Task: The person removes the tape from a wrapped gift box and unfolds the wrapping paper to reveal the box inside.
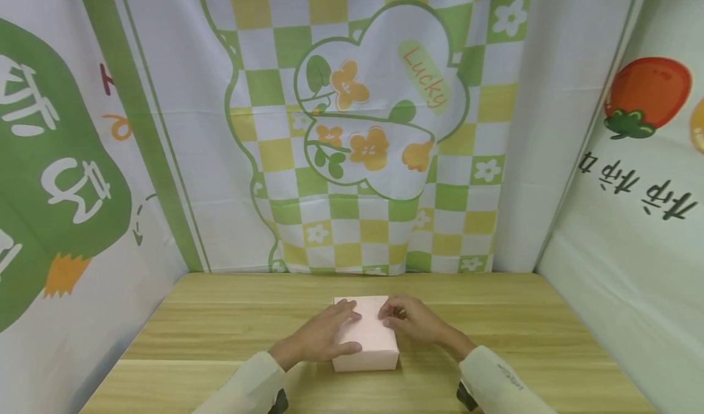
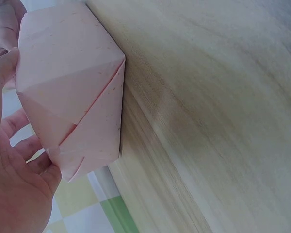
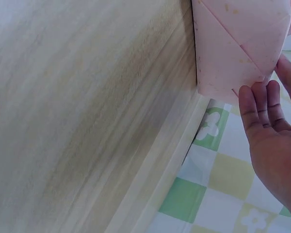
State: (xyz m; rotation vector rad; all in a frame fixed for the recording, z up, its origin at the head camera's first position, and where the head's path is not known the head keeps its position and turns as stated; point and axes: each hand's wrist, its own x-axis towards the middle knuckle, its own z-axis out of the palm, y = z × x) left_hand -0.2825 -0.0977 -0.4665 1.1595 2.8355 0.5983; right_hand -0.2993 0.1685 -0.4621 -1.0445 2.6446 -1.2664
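Observation:
A box wrapped in pale pink paper (image 1: 367, 334) lies on the wooden table between my hands. Diagonal folds of the pink wrapping (image 2: 94, 104) meet at its left end, and a similar folded end (image 3: 237, 46) faces my right wrist. My left hand (image 1: 324, 334) rests on the box's top with fingers spread and thumb apart, its fingertips reaching the far left edge. At the upper right edge, my right hand (image 1: 415, 319) has bent fingers and pinches the paper at the rim between thumb and fingertips. The underside of the box is hidden.
Light wood table boards (image 1: 236, 316) extend on both sides of the box. Behind stands a hanging cloth with green and yellow checks (image 1: 379, 230). Printed white cloths (image 1: 621, 267) close off the left and right sides.

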